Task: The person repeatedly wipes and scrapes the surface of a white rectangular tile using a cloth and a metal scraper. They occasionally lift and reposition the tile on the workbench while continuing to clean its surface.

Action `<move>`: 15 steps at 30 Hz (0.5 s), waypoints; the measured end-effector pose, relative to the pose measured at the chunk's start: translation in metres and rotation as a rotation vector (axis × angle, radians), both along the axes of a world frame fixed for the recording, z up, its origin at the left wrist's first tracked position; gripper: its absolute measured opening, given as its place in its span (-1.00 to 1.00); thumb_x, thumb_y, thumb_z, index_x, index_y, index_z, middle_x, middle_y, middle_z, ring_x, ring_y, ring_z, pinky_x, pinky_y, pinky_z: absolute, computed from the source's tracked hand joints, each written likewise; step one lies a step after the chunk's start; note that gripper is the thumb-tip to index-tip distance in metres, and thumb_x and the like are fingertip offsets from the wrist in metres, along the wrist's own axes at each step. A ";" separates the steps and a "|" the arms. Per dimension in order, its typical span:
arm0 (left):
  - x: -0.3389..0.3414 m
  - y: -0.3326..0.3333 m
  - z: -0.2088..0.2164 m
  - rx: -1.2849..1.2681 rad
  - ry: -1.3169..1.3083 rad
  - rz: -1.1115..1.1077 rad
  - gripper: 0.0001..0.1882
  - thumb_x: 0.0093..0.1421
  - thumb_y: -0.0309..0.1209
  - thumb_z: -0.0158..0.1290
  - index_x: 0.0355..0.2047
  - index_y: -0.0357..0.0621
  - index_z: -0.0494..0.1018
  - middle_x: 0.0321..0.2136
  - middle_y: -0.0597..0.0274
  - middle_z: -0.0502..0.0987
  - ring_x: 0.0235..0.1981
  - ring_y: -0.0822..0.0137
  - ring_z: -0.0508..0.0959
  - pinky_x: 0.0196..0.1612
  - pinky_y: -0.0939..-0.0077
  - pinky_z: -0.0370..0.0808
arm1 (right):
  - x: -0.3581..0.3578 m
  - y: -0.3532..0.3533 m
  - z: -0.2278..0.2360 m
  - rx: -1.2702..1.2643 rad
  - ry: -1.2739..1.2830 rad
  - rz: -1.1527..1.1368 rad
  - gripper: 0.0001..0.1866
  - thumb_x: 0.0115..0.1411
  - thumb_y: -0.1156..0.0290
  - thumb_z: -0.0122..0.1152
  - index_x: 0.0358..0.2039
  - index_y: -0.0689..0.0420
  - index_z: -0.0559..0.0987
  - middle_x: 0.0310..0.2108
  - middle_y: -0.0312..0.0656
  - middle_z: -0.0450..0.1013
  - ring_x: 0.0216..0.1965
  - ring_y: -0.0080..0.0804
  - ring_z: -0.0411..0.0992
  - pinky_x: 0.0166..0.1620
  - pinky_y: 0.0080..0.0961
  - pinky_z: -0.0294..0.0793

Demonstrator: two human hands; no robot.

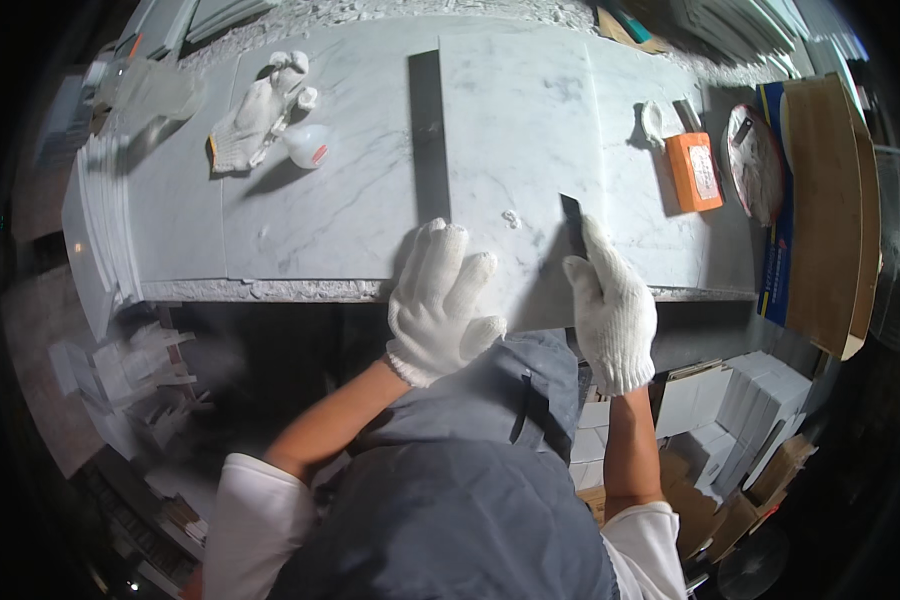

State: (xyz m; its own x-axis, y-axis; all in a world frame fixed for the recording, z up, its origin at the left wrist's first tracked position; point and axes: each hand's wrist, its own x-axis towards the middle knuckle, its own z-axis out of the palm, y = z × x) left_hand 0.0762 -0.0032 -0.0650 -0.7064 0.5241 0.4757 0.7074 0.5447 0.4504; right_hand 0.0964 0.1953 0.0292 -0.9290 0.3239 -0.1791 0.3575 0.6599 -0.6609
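Observation:
A white marble slab (520,110) with grey veins lies on the worktop, its near end reaching past the front edge. My left hand (440,305), in a white knit glove, rests on the slab's near left edge with the fingers stretched out. In my right hand (615,315), gloved alike, is a thin dark scraper blade (572,218), held between thumb and fingers and pointing away from me over the slab's right side. A small white dab of paste (511,219) sits on the slab between the two hands.
At the left lie spare white gloves (255,120) and a round translucent bottle (308,147). To the right are an orange box (694,172), a paste-smeared dish (752,165) and an open cardboard box (825,210). Stacked white tiles (105,220) stand beyond the worktop's left end.

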 end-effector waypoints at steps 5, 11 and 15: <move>0.000 0.000 -0.003 -0.017 0.001 0.005 -0.34 0.36 0.15 -0.11 0.10 -0.21 0.47 0.29 -0.21 0.23 0.14 -0.40 0.41 0.13 -0.18 0.47 | 0.008 -0.012 -0.008 0.163 -0.085 0.205 -0.48 0.22 0.50 0.30 0.21 -0.03 0.54 -0.22 -0.03 0.60 -0.26 -0.13 0.63 -0.22 -0.35 0.60; 0.004 -0.011 0.009 0.171 -0.210 0.052 -0.30 0.37 0.18 -0.14 0.08 -0.25 0.48 0.15 -0.12 0.44 0.16 -0.26 0.46 0.21 -0.06 0.43 | 0.020 0.016 0.000 -0.303 0.041 0.315 -0.49 0.24 0.68 0.17 0.20 0.04 0.57 -0.20 -0.15 0.63 -0.24 -0.46 0.60 -0.14 -0.48 0.59; 0.011 -0.020 0.013 0.246 -0.083 0.029 -0.42 0.39 -0.01 -0.01 0.17 -0.26 0.40 0.12 -0.16 0.46 0.14 -0.17 0.50 0.19 0.03 0.46 | 0.014 0.043 -0.012 -0.008 0.141 0.166 -0.48 0.21 0.62 0.21 0.19 0.02 0.57 -0.31 -0.15 0.60 -0.32 -0.38 0.56 -0.21 -0.46 0.56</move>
